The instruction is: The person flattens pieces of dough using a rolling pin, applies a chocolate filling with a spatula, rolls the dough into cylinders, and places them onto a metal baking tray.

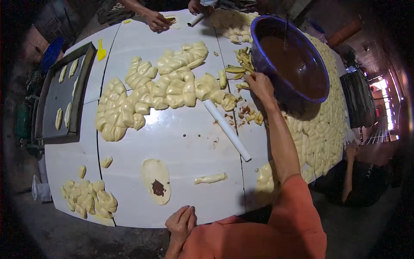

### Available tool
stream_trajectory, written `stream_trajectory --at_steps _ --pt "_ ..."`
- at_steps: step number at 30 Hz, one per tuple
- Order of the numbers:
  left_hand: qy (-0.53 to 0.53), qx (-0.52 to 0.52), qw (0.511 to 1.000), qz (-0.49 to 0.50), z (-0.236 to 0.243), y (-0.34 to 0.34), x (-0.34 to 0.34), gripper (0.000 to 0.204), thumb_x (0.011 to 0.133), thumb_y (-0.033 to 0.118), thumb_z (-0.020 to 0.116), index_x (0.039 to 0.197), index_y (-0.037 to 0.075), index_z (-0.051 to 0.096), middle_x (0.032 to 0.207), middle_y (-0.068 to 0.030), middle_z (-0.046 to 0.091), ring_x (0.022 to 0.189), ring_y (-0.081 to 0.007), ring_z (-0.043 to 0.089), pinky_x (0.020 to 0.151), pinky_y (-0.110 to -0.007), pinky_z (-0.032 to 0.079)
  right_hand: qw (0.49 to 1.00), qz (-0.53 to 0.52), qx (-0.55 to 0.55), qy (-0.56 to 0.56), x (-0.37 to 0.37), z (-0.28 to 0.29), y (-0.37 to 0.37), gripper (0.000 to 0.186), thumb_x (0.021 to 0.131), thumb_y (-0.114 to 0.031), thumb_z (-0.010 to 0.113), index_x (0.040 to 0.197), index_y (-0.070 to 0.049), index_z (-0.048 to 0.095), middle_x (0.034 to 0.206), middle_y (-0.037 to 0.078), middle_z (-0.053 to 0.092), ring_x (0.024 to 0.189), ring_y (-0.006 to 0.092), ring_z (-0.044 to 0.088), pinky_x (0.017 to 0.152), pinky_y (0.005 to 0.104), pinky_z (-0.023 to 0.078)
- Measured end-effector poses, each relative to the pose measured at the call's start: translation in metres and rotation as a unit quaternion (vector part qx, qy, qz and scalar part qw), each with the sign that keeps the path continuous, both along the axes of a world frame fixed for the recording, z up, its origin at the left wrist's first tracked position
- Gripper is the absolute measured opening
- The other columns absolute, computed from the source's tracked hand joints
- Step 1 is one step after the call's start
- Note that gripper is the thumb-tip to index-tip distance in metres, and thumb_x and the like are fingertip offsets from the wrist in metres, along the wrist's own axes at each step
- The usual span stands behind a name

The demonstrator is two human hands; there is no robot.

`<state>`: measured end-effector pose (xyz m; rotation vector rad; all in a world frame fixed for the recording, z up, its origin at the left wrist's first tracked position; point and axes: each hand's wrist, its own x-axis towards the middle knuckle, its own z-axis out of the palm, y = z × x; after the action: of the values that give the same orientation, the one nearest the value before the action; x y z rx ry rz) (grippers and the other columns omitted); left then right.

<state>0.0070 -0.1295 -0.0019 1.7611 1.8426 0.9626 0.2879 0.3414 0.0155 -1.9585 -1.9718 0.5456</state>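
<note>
My right hand (258, 84) reaches to the rim of a large blue basin (264, 54) of brown liquid. Its fingers are pinched together beside a small heap of greenish-yellow strips (242, 61); what they hold is hidden. At the table's near edge my left hand (181, 219) rests with its fingers curled closed, and nothing shows in it. Beyond it lies a flat oval of dough (151, 170) with a dark brown filling (158, 188) near its close end. To the right of that is a rolled dough stick (211, 178). A white rolling tube (227, 130) lies slantwise farther in.
Dough pieces (168, 88) cover the middle of the white table (172, 138); more lie at near left (88, 196) and right (319, 138). A dark tray (47, 110) with several shaped pieces and a yellow scraper (101, 52) are left. A co-worker's hands (158, 21) work opposite.
</note>
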Motion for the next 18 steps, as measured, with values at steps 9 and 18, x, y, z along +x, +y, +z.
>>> stream_trajectory --at_steps 9,18 --pt "0.072 0.029 0.997 -0.026 -0.015 -0.005 -0.002 0.021 0.082 0.007 0.082 0.101 0.005 0.076 0.100 -0.0097 0.075 0.076 -0.0266 0.074 0.063 -0.035 0.059 0.990 -0.086 -0.007 -0.114 -0.026 -0.009 0.032 0.058 0.076 -0.049 0.080 0.108 -0.001 0.078 0.108 0.027 0.075 0.106 0.0448 0.072 0.092 0.0511 0.056" --pt "0.042 0.026 0.998 -0.038 -0.008 0.000 -0.005 0.021 0.083 0.011 0.081 0.104 0.008 0.076 0.102 -0.0072 0.075 0.075 -0.0258 0.073 0.063 -0.035 0.058 0.979 0.024 0.073 -0.187 -0.026 0.003 0.040 0.040 0.081 -0.040 0.077 0.101 -0.005 0.077 0.099 0.021 0.076 0.098 0.0428 0.072 0.085 0.0520 0.055"
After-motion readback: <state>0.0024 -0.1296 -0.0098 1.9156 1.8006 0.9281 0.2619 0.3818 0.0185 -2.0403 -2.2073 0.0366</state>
